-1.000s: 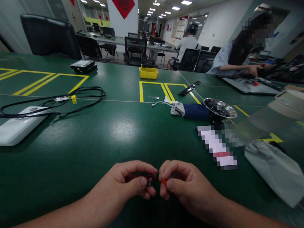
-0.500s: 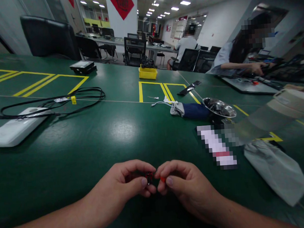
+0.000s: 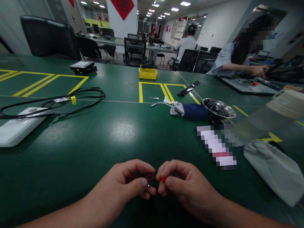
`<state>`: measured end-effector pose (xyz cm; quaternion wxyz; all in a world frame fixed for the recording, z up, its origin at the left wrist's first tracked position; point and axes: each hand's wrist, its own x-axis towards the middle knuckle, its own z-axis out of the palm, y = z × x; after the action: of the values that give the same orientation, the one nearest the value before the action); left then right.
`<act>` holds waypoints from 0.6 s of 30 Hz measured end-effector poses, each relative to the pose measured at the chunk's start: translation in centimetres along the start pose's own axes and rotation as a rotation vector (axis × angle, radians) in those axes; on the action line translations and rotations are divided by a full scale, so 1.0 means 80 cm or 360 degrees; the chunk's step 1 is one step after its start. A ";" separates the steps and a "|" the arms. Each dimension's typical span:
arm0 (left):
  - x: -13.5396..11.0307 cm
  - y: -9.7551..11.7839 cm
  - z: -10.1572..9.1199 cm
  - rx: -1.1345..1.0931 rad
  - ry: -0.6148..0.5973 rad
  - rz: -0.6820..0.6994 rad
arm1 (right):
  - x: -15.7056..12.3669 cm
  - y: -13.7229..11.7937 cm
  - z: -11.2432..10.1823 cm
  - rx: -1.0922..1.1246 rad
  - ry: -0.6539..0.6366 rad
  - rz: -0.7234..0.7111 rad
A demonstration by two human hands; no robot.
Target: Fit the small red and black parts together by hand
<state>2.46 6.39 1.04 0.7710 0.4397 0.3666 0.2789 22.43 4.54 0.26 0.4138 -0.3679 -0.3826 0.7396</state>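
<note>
My left hand [image 3: 129,181] pinches a small dark red and black piece [image 3: 149,179] with a shiny metal part between thumb and fingers. Facing it, my right hand [image 3: 181,179] is closed on a small orange-red piece [image 3: 163,179], mostly covered by the fingertips. The fingertips of the two hands are close together with a narrow gap between them. Both hands are low in the middle of the view, over the green table [image 3: 97,149]. What kind of pieces these are is too small to tell.
On the left, a black cable [image 3: 55,114] loops over a white box-like device [image 3: 15,132]. To the right are a metal bowl [image 3: 227,110], a dark blue pouch [image 3: 196,111], a pixelated slab [image 3: 216,146], a clear bottle [image 3: 261,116] and a grey pouch [image 3: 278,174]. A co-worker [image 3: 231,58] works at the far right.
Both hands stay almost in place, each still gripping its piece. The dark red piece shows slightly more of its metal part. The co-worker's hands have shifted a little to the right.
</note>
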 end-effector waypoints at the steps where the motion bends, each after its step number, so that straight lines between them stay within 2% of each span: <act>1: 0.000 0.000 0.000 0.0007 -0.0003 0.0004 | 0.000 0.000 0.000 0.0004 -0.0005 0.0000; 18: 0.000 0.001 0.002 0.0044 0.0037 -0.0006 | -0.001 0.001 -0.002 0.0000 -0.0005 0.0006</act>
<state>2.61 6.37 1.18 0.7611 0.4464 0.3801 0.2773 22.54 4.50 0.11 0.4118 -0.3674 -0.3827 0.7409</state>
